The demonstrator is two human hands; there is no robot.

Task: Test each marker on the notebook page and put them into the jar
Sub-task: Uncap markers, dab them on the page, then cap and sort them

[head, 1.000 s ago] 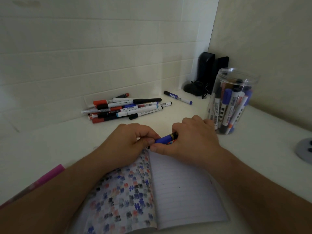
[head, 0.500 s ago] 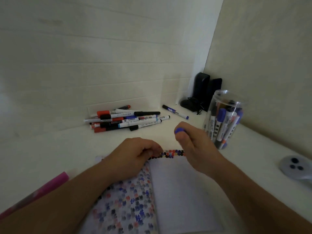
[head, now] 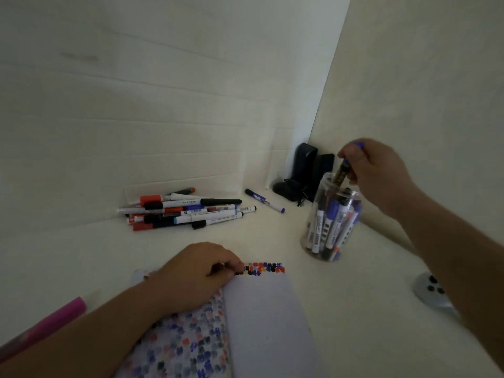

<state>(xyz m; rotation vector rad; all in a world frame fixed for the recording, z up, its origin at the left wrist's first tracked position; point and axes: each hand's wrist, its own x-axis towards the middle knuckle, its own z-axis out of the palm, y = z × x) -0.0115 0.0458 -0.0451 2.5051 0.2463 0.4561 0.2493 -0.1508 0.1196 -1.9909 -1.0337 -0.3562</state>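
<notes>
Item: blue-capped marker with dark printed barrel (head: 343, 173). Location: at two o'clock in the head view, tilted over the mouth of the clear cylindrical plastic jar (head: 331, 219), lower end just inside the rim. Gripped at its upper end by the right hand (head: 373, 170), fingers curled round the cap; held nearly upright, presumably so as to drop among the markers already standing in the jar. Cap end largely hidden by the fingers; tip not visible.

Jar: upright on the white desk surface (head: 272, 236) at about three o'clock, well filled with white-barrelled markers capped in blue and black, leaning at angles. Set close to the right hand's side, likely for short reach.

Left hand (head: 196, 271): at six o'clock, fingers curled and pinching the top edge of the open notebook (head: 259, 317), apparently to pin it flat. Blank lined page to the right of the hand, row of coloured test marks along its top edge; left-hand page covered in red, blue and black blots.

Loose pile of red, black and blue markers (head: 185, 211): at ten o'clock by the white tiled wall, well apart from the jar; judged untested, so much of the task remaining. Single blue marker (head: 264, 200) lying alone at twelve o'clock, between pile and jar.

Other: two black upright boxes (head: 311, 170) in the corner behind the jar; pink flat object (head: 46, 326) at eight o'clock; grey round fitting (head: 431, 290) at four o'clock.
</notes>
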